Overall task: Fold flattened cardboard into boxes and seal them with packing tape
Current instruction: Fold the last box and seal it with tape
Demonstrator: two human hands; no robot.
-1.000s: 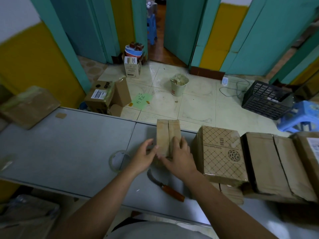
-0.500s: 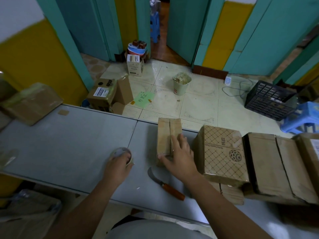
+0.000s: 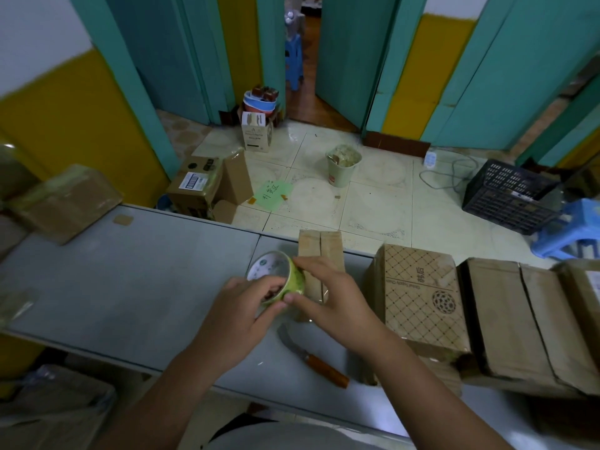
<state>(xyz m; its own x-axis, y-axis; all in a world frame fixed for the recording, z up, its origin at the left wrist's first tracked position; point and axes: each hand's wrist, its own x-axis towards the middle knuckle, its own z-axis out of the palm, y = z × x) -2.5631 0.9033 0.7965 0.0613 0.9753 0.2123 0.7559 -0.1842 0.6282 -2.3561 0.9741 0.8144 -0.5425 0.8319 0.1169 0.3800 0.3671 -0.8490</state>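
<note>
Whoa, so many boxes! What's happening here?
A person is making up boxes at a grey table. Both hands are on a roll of packing tape. The left hand has its grip round it, and the right hand pinches its green edge, probably hunting for the tape's end. Just behind the roll sits a small cardboard box with its flaps folded shut. A knife lies on the table nearby, and bigger boxes are lined up to the right.

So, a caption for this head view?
Left hand and right hand hold a green packing-tape roll beside a narrow brown cardboard box.
</note>
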